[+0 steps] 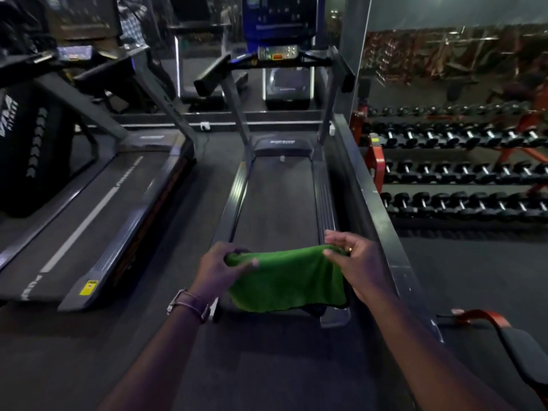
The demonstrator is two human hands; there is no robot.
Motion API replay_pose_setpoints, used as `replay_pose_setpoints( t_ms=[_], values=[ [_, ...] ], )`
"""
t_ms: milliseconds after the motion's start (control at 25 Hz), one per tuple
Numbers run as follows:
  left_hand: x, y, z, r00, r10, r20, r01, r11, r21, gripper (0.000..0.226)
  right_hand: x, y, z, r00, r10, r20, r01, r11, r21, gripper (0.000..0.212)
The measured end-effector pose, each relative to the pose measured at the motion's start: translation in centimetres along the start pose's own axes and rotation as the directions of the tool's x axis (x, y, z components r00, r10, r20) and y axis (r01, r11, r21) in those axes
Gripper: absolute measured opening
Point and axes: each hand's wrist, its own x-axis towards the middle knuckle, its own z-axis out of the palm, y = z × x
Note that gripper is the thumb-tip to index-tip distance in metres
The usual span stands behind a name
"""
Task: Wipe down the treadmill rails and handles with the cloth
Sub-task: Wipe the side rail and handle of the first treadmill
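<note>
Head view: both hands stretch green cloth (286, 275); treadmill (278, 200) lettering blurred.

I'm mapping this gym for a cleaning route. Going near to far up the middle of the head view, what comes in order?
Green cloth held by both hands, treadmill belt, motor cover, handlebar, console.

The treadmill (277, 197) stands straight ahead, with a second treadmill (98, 209) to its left. A dumbbell rack (462, 173) stands to its right. A cloth (289, 277) hangs between both hands above the treadmill's near end.
</note>
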Motion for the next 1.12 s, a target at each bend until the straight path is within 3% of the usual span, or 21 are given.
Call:
replay_pose_setpoints(
  t_ms=[80,200,280,360,400,480,560,600,640,680,720,760,840,960,1040,1120],
  values=[
    [4.4,-0.4,-0.1,0.996,0.034,0.080,-0.055,0.958,0.280,0.057,5.1,-0.4,0.7,0.990,-0.031,0.139,0.058,0.979,-0.196,0.060],
    [9.7,0.1,0.2,0.995,0.099,-0.022,-0.061,0.759,0.649,0.030,11.1,-0.6,3.4,0.972,-0.094,0.216,0.186,0.869,-0.459,0.066],
    [15.0,-1.2,0.1,0.951,0.274,0.140,-0.301,0.732,0.611,0.020,16.2,-0.3,6.1,0.970,-0.148,0.192,0.224,0.849,-0.478,0.056],
    [20.4,-2.4,-0.1,0.837,0.379,0.395,-0.539,0.700,0.470,0.035,22.0,-0.3,8.8,0.976,-0.161,0.147,0.213,0.849,-0.483,0.047],
    [22.8,-3.0,-0.1,0.777,0.341,0.529,-0.599,0.658,0.456,0.047,25.1,-0.6,10.1,0.974,-0.185,0.130,0.226,0.847,-0.482,0.045],
    [26.7,-3.2,0.0,0.742,0.203,0.639,-0.611,0.596,0.521,0.047,30.0,-1.6,12.2,0.972,-0.200,0.122,0.234,0.835,-0.498,0.045],
    [32.8,-3.9,-0.3,0.789,0.081,0.609,-0.549,0.539,0.639,0.035,34.0,-2.6,14.4,0.973,-0.226,0.051,0.217,0.810,-0.545,0.044],
    [36.1,-4.3,-0.6,0.842,0.042,0.537,-0.454,0.593,0.665,0.035,35.3,-2.8,15.4,0.964,-0.266,-0.024,0.208,0.802,-0.561,0.042],
    [39.5,-4.3,-1.5,0.891,0.028,0.453,-0.334,0.715,0.614,0.037,36.3,-2.9,16.6,0.936,-0.335,-0.111,0.215,0.791,-0.573,0.037],
    [42.8,-3.8,-2.3,0.922,-0.037,0.386,-0.151,0.883,0.445,0.039,36.9,-2.5,17.9,0.898,-0.403,-0.176,0.237,0.780,-0.579,0.031],
    [45.8,-3.0,-2.5,0.922,-0.115,0.371,0.054,0.984,0.171,0.038,37.1,-1.9,19.5,0.876,-0.437,-0.203,0.258,0.781,-0.568,0.027],
    [47.6,-1.8,-2.3,0.898,-0.164,0.408,0.228,0.967,-0.113,0.035,37.0,-1.1,21.2,0.873,-0.450,-0.188,0.286,0.784,-0.551,0.025],
    [50.9,0.1,-1.1,0.924,-0.187,0.334,0.316,0.866,-0.388,0.036,37.6,0.2,24.2,0.896,-0.434,-0.089,0.343,0.806,-0.483,0.026],
    [55.3,1.1,0.3,0.925,-0.120,0.359,0.299,0.814,-0.498,0.053,41.6,0.4,24.2,0.925,-0.370,-0.088,0.313,0.871,-0.380,0.033],
    [58.4,1.6,0.9,0.881,-0.079,0.466,0.376,0.713,-0.591,0.042,45.4,0.7,22.4,0.878,-0.406,-0.253,0.284,0.869,-0.406,0.033],
    [62.0,1.3,1.5,0.851,0.033,0.525,0.347,0.714,-0.608,0.022,49.9,0.9,20.2,0.854,-0.376,-0.361,0.201,0.877,-0.436,0.041]
  ],
)
